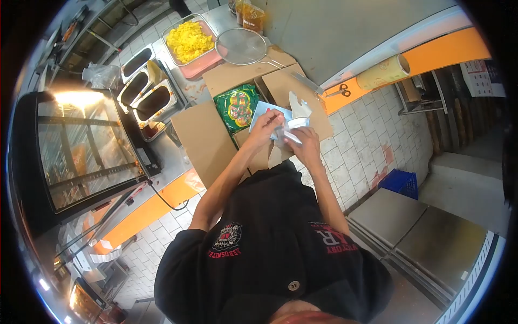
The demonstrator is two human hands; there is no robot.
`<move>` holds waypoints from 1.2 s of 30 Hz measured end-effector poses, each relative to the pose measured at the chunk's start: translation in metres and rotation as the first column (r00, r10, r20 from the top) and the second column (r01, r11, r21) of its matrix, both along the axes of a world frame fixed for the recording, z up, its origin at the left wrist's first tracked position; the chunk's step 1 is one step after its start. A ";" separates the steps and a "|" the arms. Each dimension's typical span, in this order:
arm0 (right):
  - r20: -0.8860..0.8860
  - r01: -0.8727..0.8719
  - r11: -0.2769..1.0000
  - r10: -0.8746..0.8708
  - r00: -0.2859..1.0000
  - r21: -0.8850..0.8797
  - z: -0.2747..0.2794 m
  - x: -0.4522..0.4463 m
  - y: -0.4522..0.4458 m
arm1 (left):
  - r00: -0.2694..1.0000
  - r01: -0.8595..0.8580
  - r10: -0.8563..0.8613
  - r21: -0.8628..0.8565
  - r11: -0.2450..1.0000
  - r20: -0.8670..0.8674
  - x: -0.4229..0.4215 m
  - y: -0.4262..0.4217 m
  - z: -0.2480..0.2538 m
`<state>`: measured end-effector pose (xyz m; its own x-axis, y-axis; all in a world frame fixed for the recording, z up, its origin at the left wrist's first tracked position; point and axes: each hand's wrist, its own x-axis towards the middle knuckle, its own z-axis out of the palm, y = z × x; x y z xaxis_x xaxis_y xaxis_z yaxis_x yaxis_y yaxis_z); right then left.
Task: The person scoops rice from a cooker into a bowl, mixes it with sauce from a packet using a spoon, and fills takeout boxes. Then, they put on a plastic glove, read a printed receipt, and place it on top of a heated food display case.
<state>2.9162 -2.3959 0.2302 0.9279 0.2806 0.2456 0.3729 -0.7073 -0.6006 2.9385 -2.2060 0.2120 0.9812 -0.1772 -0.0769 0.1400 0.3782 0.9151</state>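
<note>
Sieve (241,46) beyond box (202,137), handle reaching over far flap. Scissors (339,92) on orange surface, right, near roll (384,73). Glass-fronted cabinet (89,151) at left. Pale wrapper (290,131) between hands, above box: left hand (265,127) pinching near side of it, fingers bent; right hand (305,144) gripping other side. Blue-white sheet (259,112) just beside left hand. Box open, green packet (237,108) inside. Tray (211,53) holds yellow food (189,42).

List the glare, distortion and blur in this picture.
Head view: harsh glare on the glass-fronted cabinet; fisheye bending of the floor tiles, black corners; print on the green packet too small to read.
</note>
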 end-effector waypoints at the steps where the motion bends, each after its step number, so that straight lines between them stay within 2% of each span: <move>1: 0.015 0.012 1.000 -0.012 1.000 0.007 0.005 0.000 0.000 | 0.999 0.042 -0.043 0.027 0.999 0.016 0.000 0.002 0.003; 3: -0.028 0.029 1.000 -0.029 0.999 -0.013 0.018 0.001 0.003 | 0.991 0.125 -0.129 0.082 0.989 0.041 -0.001 0.004 0.010; 4: -0.050 0.037 0.999 -0.038 0.998 -0.022 0.020 0.001 0.004 | 0.981 0.136 -0.158 0.180 0.974 0.113 0.001 0.002 0.006; 6: -0.042 0.023 0.995 -0.019 0.999 0.093 0.013 0.003 0.007 | 0.940 0.130 -0.233 0.373 0.919 0.248 0.008 -0.002 -0.001; 7: -0.035 0.014 0.989 -0.009 0.999 0.149 0.008 0.004 0.007 | 0.956 0.022 -0.121 0.347 0.937 0.268 0.006 -0.007 -0.005; 9: -0.244 0.106 0.915 -0.008 0.970 0.390 -0.007 0.010 0.001 | 0.947 -0.195 0.104 0.287 0.938 0.304 -0.002 -0.017 0.001; 10: -0.344 0.167 0.854 0.014 0.939 0.492 -0.015 0.012 -0.003 | 0.939 -0.205 0.079 0.360 0.910 0.334 -0.004 -0.019 0.002; 13: -0.485 0.282 0.759 0.050 0.873 0.586 -0.027 0.017 -0.007 | 0.900 -0.276 -0.006 0.582 0.765 0.435 -0.008 -0.023 -0.003; 15: -0.466 0.317 0.703 0.024 0.885 0.637 -0.026 0.017 -0.010 | 0.851 -0.383 -0.070 0.706 0.595 0.521 -0.012 -0.028 -0.007; 18: -0.450 0.363 0.686 -0.059 0.891 0.630 -0.012 0.022 -0.013 | 0.808 -0.448 -0.140 0.752 0.484 0.572 -0.007 -0.019 -0.014; 19: -0.450 0.388 0.690 -0.099 0.887 0.612 -0.008 0.020 -0.014 | 0.816 -0.452 -0.135 0.766 0.457 0.563 -0.008 -0.019 -0.017; 22: -0.258 0.353 0.619 -0.242 0.936 0.701 -0.007 0.020 -0.021 | 0.823 -0.477 -0.121 0.792 0.382 0.554 -0.007 -0.019 -0.009; 25: -0.107 0.324 0.501 -0.412 0.905 0.802 0.009 0.027 -0.050 | 0.824 -0.491 -0.121 0.803 0.338 0.554 -0.007 -0.013 -0.006; 27: -0.049 0.348 0.429 -0.570 0.820 0.833 0.040 0.037 -0.075 | 0.837 -0.469 -0.118 0.813 0.346 0.534 -0.003 -0.012 -0.009; 30: 0.007 0.375 0.474 -0.627 0.779 0.796 0.098 0.044 -0.099 | 0.836 -0.505 -0.089 0.822 0.261 0.542 0.000 -0.021 0.013; 31: 0.009 0.425 0.501 -0.654 0.756 0.754 0.093 0.044 -0.113 | 0.835 -0.509 0.009 0.765 0.394 0.551 0.002 -0.026 0.026; 33: 0.011 0.527 0.542 -0.704 0.710 0.655 0.084 0.041 -0.142 | 0.820 -0.454 -0.075 0.725 0.518 0.567 -0.001 -0.045 0.036; 35: -0.047 0.536 0.512 -0.693 0.720 0.671 0.091 0.035 -0.151 | 0.778 -0.386 -0.205 0.709 0.590 0.594 0.000 -0.078 0.040; 36: -0.080 0.540 0.493 -0.684 0.725 0.682 0.094 0.032 -0.155 | 0.851 -0.215 -0.187 0.651 0.728 0.490 0.002 -0.104 0.050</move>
